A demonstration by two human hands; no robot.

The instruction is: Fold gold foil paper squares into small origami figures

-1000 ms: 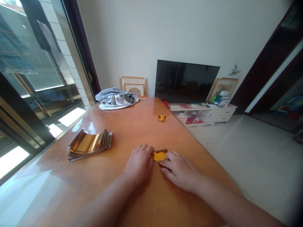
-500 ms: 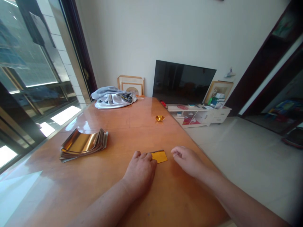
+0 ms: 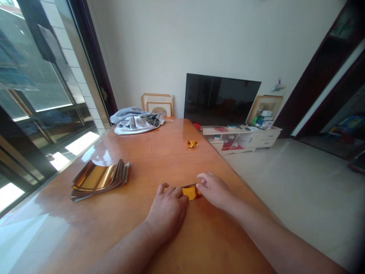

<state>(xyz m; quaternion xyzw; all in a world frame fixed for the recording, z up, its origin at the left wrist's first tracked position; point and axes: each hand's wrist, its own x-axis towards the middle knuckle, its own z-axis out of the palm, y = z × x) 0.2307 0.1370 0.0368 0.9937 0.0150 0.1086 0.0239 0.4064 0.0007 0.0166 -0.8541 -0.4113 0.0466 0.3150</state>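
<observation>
Gold foil strip (image 3: 190,192) lies flat on wooden table (image 3: 216,236), between both hands. Left hand (image 3: 167,213): fingers slightly apart, pressing strip's left end. Right hand (image 3: 213,190): fingers loosely together, tips on right end. Foil sheet stack (image 3: 98,179) sits left; small folded foil piece (image 3: 192,144) sits ahead.

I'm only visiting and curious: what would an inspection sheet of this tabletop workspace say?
Surface: glossy wooden table, with window glare on it.
Things at the hands: gold foil piece on the table between both hands; stack of gold foil sheets to their left; small folded gold foil shape further along.
Clutter: crumpled grey-and-silver cloth at the far end.
Hands: left hand has its fingers at the foil's left end; right hand has its fingertips at the right end.
Cables: nothing seen.
Surroundings: large window on the left; dark television on a white cabinet ahead.
</observation>
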